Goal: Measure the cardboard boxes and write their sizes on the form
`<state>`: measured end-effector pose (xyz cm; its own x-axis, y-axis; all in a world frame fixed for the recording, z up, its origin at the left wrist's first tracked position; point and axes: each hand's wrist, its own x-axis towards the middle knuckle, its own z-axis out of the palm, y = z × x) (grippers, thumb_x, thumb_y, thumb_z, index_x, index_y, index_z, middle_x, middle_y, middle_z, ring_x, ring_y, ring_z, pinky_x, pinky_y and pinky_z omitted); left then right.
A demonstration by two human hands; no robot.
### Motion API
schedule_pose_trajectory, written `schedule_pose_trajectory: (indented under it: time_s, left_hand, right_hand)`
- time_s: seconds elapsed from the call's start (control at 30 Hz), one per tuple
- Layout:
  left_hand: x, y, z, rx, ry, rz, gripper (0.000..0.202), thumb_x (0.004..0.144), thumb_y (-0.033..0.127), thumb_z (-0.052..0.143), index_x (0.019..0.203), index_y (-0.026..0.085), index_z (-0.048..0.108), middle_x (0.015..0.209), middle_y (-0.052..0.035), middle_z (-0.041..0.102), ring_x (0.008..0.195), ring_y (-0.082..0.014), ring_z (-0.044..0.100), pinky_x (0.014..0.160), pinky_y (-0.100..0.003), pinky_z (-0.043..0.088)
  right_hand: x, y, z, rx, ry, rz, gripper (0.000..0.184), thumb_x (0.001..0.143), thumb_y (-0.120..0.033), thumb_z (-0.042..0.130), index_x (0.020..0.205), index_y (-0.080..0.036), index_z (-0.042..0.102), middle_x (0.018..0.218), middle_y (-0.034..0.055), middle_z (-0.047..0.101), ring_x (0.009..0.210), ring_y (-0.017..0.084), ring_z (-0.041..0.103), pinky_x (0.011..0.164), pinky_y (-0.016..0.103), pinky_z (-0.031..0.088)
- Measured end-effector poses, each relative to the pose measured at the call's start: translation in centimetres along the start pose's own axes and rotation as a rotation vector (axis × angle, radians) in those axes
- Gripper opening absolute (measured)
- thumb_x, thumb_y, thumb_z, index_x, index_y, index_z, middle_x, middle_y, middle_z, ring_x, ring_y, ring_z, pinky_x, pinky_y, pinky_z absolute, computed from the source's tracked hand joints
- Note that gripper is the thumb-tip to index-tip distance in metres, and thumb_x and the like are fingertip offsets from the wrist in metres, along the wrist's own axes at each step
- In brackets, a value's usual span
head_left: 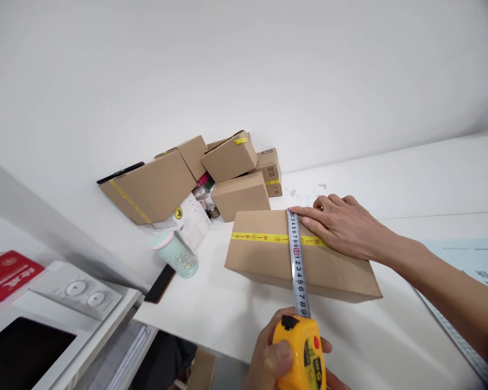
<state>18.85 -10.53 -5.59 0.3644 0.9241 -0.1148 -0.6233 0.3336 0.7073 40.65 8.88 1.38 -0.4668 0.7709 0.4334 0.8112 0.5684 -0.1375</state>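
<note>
My left hand [270, 352] is wrapped round the yellow case of a tape measure [305, 355], near the bottom of the view. From the case its metal blade [296, 252] runs out across the top of a taped cardboard box [260, 257]. My right hand [344, 227] rests on the far side of that box. Its index finger presses the blade's end at the box's far edge, the thumb lies on the cardboard, and the other fingers are bent. A yellow printed strip of packing tape [260, 238] crosses the box beneath the blade.
Several cardboard boxes [239, 195] are piled by the wall, with small items among them. A mint-green cup [177, 254] stands left of the taped box, near a dark flat object [160, 284]. A microwave [24, 341] is at lower left. A light-blue printed sheet [459, 265] lies right.
</note>
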Motion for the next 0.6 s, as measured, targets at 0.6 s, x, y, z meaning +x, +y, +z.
schedule_pose_trajectory:
  time_s: [0.6]
  left_hand:
    - [0.2, -1.6, -2.0, 0.033, 0.0, 0.046, 0.058, 0.073, 0.047, 0.087, 0.122, 0.026, 0.064, 0.109, -0.0091, 0.074, 0.079, -0.0316, 0.079, 0.068, -0.035, 0.06]
  right_hand:
    - [-0.5, -0.4, 0.3, 0.022, 0.047, -0.003, 0.056, 0.105, -0.053, 0.024, 0.147, -0.036, 0.057, 0.102, 0.0109, 0.066, 0.092, 0.029, 0.059, 0.081, 0.043, 0.042]
